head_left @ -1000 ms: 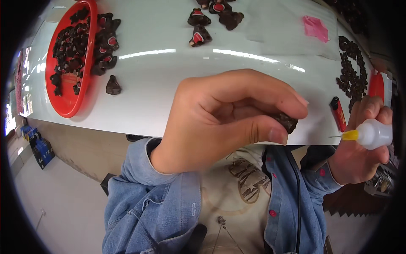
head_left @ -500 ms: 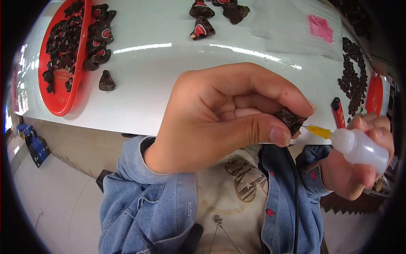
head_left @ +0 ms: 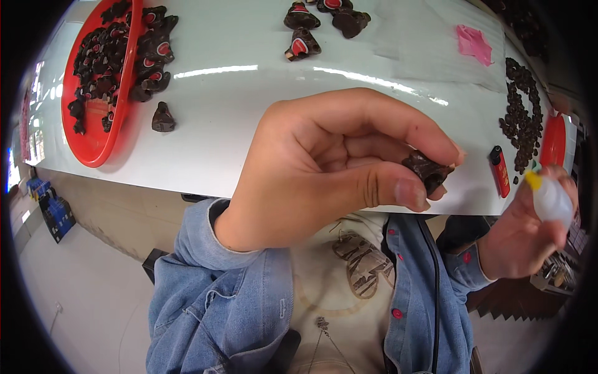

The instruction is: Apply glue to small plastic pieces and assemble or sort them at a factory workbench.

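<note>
The left hand (head_left: 336, 168) is raised close to the camera above the near edge of the white bench (head_left: 249, 93), its thumb and fingertips pinched narrow around a small dark brown piece (head_left: 428, 170), which sits at the tips of the fingers, over the bench edge. To the right and lower, the right hand (head_left: 520, 234) is closed around a small translucent squeeze bottle (head_left: 549, 198) with a yellow tip; the tip is tilted up and to the left, near the dark piece but apart from it. Just beyond the gap between the two hands a red lighter (head_left: 499, 171) lies on the bench, and beside it, toward the right rim, a scatter of small dark beads (head_left: 522, 118) runs along the surface. Farther back a pink scrap (head_left: 473, 43) lies on a clear plastic sheet. At the far edge, several dark pieces with red centres (head_left: 303, 45) sit in a loose group. On the left, a red tray (head_left: 93, 134) holds a heap of similar dark pieces, with one single dark piece (head_left: 163, 118) lying on the bench just beside it. Below the hands, blue denim sleeves and a jacket show.
</note>
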{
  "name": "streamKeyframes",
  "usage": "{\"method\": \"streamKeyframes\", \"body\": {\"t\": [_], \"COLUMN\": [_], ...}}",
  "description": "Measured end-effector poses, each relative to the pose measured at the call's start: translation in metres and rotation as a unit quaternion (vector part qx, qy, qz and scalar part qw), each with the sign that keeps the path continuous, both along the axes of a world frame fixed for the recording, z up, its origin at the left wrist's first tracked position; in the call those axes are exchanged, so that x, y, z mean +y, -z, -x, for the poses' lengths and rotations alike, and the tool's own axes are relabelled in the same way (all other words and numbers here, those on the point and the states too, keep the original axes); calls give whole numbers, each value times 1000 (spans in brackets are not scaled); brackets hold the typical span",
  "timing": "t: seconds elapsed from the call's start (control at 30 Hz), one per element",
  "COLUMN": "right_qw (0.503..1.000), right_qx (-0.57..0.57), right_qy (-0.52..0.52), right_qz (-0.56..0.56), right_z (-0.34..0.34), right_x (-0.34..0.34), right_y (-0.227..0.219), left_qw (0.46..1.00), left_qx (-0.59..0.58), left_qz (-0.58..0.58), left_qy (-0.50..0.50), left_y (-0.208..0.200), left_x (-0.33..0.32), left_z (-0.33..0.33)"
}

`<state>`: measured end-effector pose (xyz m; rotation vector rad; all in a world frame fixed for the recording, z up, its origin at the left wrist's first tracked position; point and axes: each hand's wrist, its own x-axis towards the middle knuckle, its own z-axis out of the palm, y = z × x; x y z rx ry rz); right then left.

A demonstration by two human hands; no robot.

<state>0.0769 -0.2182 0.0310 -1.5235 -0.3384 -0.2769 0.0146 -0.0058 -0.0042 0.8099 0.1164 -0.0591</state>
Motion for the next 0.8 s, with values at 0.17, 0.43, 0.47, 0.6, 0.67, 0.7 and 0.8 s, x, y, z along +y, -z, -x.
{"method": "streamKeyframes", "body": {"t": [0.17, 0.43, 0.47, 0.6, 0.67, 0.7, 0.8], "right_qw": [993, 958, 956, 890, 848, 835, 807], "right_qx": [32, 36, 33, -20, -43, -57, -86], "right_qy": [-43, -35, -11, 84, 119, 102, 68], "right_qz": [102, 281, 293, 448, 514, 537, 580], "right_z": [-7, -13, -15, -38, -48, -53, -60], "right_x": [10, 24, 16, -20, -37, -44, -51], "right_y": [21, 26, 23, 11, 13, 18, 25], "left_qw": [1000, 999, 999, 999, 999, 999, 999], "left_qx": [-1, 1, -1, -18, -5, 0, -17], "left_qz": [-1, -37, -34, -28, -42, -48, -43], "left_qy": [2, -13, -9, -7, -3, -1, -5], "left_y": [2, 4, 4, 2, 0, 0, 2], "left_x": [-1, 0, -1, -1, -1, -1, -1], "left_z": [-2, -1, -2, -1, -1, -1, -2]}}
